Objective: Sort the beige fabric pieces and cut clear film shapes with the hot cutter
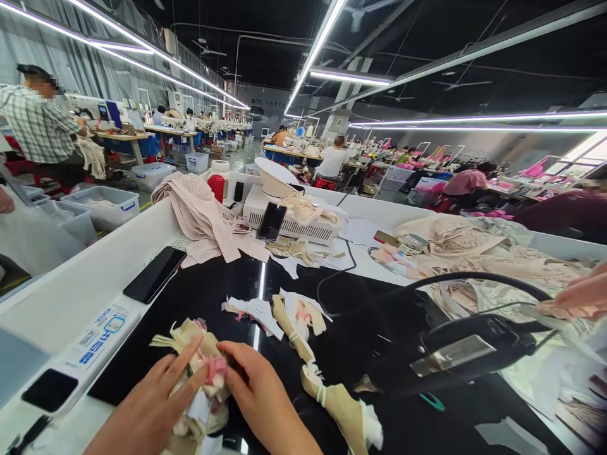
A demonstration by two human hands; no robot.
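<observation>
A crumpled bundle of fabric pieces (208,360) in beige, white and pink is between my two hands above the black tabletop (351,354). My left hand (154,392) lies over its left side, fingers bent onto the cloth. From the right, my right hand (263,388) grips the same bundle between thumb and fingers. Beyond them lie a white dotted fabric piece (256,311) and a beige piece with pink and white (303,313). A chain of tied beige bundles (341,411) runs toward the near edge.
Right of my hands sits a black cable-fed device (455,354) with a metal plate; another person's hand (581,296) is behind it. A phone (155,273), white box (97,335) and black-topped object (50,390) line the left. Pink fabric (202,205) and cream fabric (455,237) are piled farther back.
</observation>
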